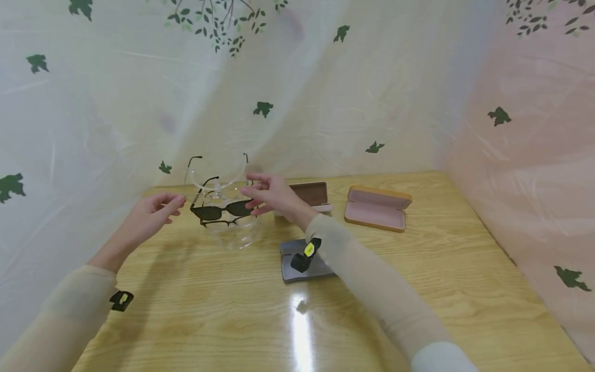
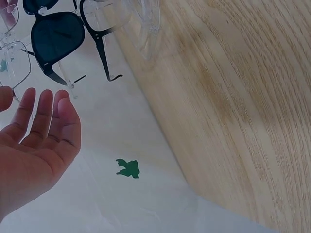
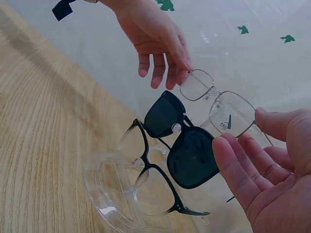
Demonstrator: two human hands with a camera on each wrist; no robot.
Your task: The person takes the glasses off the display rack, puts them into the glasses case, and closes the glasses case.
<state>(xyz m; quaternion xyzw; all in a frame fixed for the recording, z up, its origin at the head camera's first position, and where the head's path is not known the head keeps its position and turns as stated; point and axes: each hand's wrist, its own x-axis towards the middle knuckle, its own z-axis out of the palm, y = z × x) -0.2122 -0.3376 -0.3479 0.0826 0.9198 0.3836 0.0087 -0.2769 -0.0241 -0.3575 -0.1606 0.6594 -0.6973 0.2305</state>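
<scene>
Both hands hold thin wire-rimmed glasses [image 3: 234, 92] by the ends of the frame. My left hand [image 1: 155, 209] pinches one end between thumb and index finger, its other fingers loosely bent. On the opposite end, my right hand [image 3: 279, 165] pinches near the hinge with thumb and fingertip. The wire temples stretch back toward the curtain. Just below the glasses, dark sunglasses [image 1: 209, 213] sit on a clear display stand [image 1: 239, 240]. Black half-rimmed glasses [image 3: 163, 177] rest lower on that stand. In the head view, the right hand hides part of the upper stand.
An open brown glasses case [image 1: 310, 193] stands behind the right wrist. Farther right lies an open orange case [image 1: 377, 207] with pink lining. An open grey case [image 1: 290, 263] is partly hidden under the right forearm. A curtain [image 1: 297, 93] with green leaf shapes borders the wooden table [image 1: 223, 310].
</scene>
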